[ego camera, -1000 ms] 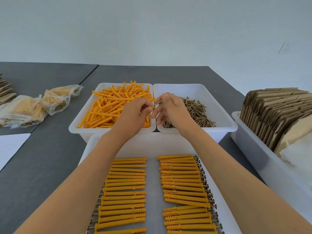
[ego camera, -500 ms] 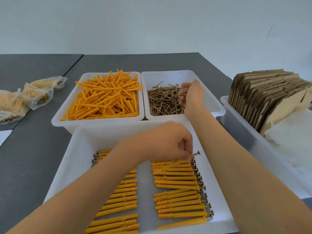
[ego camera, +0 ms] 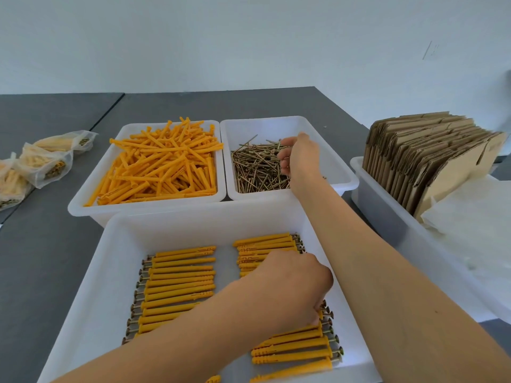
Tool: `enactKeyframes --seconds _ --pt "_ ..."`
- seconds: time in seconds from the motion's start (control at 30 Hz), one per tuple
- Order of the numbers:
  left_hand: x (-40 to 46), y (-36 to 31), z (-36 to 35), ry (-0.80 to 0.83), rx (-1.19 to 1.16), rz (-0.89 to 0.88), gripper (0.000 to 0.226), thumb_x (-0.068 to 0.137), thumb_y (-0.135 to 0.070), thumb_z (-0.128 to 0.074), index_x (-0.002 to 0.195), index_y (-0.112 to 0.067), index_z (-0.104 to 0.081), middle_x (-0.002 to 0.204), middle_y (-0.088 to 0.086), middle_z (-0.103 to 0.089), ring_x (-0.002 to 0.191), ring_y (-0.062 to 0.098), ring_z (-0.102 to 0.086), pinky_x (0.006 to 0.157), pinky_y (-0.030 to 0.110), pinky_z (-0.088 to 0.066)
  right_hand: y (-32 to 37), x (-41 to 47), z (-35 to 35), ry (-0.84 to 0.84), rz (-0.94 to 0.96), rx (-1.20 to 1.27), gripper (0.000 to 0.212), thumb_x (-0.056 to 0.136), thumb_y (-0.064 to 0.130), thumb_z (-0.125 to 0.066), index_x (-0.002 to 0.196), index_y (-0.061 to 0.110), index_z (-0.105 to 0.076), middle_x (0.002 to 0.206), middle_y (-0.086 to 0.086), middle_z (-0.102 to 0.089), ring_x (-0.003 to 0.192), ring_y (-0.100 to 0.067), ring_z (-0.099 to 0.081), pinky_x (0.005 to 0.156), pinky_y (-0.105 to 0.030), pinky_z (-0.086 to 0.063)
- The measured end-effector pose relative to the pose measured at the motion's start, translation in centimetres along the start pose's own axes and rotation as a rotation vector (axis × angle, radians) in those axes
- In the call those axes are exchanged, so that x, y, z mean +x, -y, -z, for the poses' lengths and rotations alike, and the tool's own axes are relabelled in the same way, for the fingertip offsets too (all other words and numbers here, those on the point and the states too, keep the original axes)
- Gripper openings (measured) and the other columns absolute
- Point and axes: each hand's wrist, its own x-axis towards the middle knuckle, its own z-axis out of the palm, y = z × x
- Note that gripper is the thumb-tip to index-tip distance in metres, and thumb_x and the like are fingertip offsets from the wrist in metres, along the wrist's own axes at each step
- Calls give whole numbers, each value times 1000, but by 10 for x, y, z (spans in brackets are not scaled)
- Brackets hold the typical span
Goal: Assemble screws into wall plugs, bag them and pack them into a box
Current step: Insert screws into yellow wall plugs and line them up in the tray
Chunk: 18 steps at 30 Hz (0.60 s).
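Note:
My left hand (ego camera: 293, 286) is curled knuckles-up over the right-hand row of assembled plugs (ego camera: 293, 346) in the near white tray (ego camera: 116, 272). Its fingertips press down at the screw-head end, closed on an assembled plug that the hand mostly hides. A second row of assembled plugs (ego camera: 177, 283) lies to its left. My right hand (ego camera: 300, 158) reaches into the bin of loose brass screws (ego camera: 257, 170). Its fingers curl onto the pile, and whether they hold a screw is hidden. Loose orange wall plugs (ego camera: 163, 164) fill the bin beside it.
A white bin (ego camera: 387, 217) at the right holds upright flattened cardboard boxes (ego camera: 425, 158) and white plastic bags (ego camera: 475, 225). Filled clear bags (ego camera: 47, 161) lie on the grey table (ego camera: 41, 258) at the far left.
My left hand came from the plug bin back to the near tray with an assembled plug, then moved down the right row. My right hand went into the screw bin.

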Motion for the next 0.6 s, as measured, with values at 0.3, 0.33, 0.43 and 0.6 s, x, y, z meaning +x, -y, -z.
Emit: enactKeyframes --seconds 0.3,0.33,0.43,0.6 --pt "3 10 -2 -43 27 7 36 84 -57 -65 78 -22 -57 73 -4 -56 73 18 -55 55 27 -35 -7 0 -3 17 135 -272 30 96 10 -32 82 4 -59 66 -7 -56 56 -16 -46 53 -26 -42" --pt "3 16 2 -86 -11 37 39 84 -60 -62 76 -23 -58 73 -5 -57 72 16 -55 54 27 -34 -10 0 -4 27 200 -387 28 94 9 -35 83 0 -59 69 -9 -54 61 -19 -45 57 -28 -40" --pt "2 47 22 -317 -56 189 40 91 -62 -50 72 -26 -51 67 -10 -51 65 9 -49 54 26 -33 -17 0 -6 159 350 -708 23 91 10 -43 69 8 -50 62 -3 -44 57 -16 -36 56 -28 -35" --pt "-18 116 45 -747 -65 442 15 98 -39 -47 88 -33 -58 78 -13 -61 74 10 -57 56 27 -46 -23 -4 -13 345 295 -1317 25 92 31 -48 72 18 -42 72 -1 -43 65 -20 -37 57 -30 -33"
